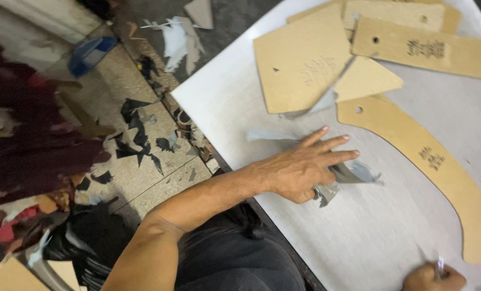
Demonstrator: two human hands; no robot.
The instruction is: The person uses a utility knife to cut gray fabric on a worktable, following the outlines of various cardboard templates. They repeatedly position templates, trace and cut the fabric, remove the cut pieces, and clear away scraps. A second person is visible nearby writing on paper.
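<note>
Grey scraps (335,183) at mid frame lie under flat, spread left hand (300,167) on grey sheet (370,226) w/ curved cardboard template (440,178) beside; right hand (432,277), bottom right, pinches small shiny tool; pressing step, needs steady hold.

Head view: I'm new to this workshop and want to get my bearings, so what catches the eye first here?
The left hand lies flat, fingers spread, on the pale grey sheet at centre, over small grey scraps. Tan cardboard templates fan across the upper right, with a long curved template below them. Dark offcuts litter the floor at left.
</note>
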